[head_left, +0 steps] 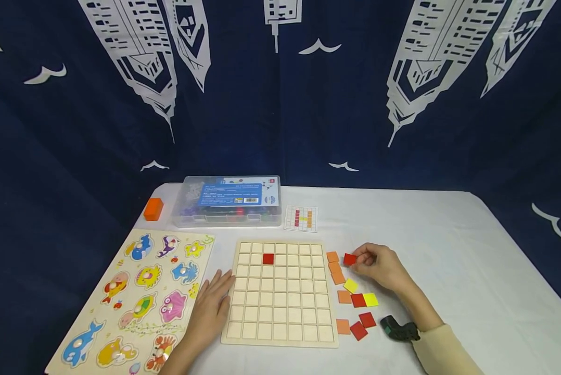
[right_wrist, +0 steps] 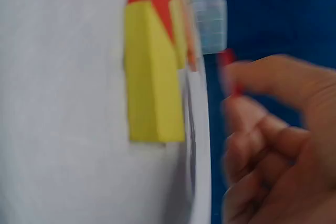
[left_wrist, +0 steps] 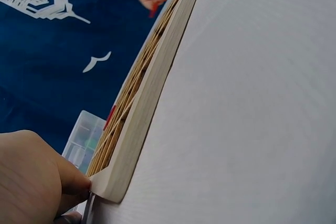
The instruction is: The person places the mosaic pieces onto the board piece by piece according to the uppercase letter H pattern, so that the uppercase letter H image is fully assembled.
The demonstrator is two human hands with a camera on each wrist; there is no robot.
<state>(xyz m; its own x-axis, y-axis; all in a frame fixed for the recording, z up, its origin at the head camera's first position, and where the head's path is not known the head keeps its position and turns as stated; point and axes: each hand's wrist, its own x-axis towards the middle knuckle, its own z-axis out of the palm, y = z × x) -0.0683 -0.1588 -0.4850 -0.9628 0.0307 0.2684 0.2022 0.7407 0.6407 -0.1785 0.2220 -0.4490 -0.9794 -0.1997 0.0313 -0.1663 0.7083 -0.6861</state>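
The right hand (head_left: 382,264) pinches a red square tile (head_left: 349,259) between thumb and finger, right of the wooden grid board (head_left: 280,345); the right wrist view shows this tile (right_wrist: 229,69) edge-on and blurred. One red tile (head_left: 268,259) lies in a cell of the board's second row, third column. At the board's left edge rests the left hand (head_left: 209,307), fingers extended; in the left wrist view its fingertips touch a corner of the board (left_wrist: 113,184). Several loose tiles lie right of the board, among them an orange one (head_left: 343,326) and a yellow one (head_left: 370,299).
A small printed pattern card (head_left: 301,219) lies behind the board, next to a clear plastic case (head_left: 226,201). An orange block (head_left: 153,209) stands at the back left. On the left lies an animal puzzle board (head_left: 93,304). A black object (head_left: 399,330) lies beside the right sleeve.
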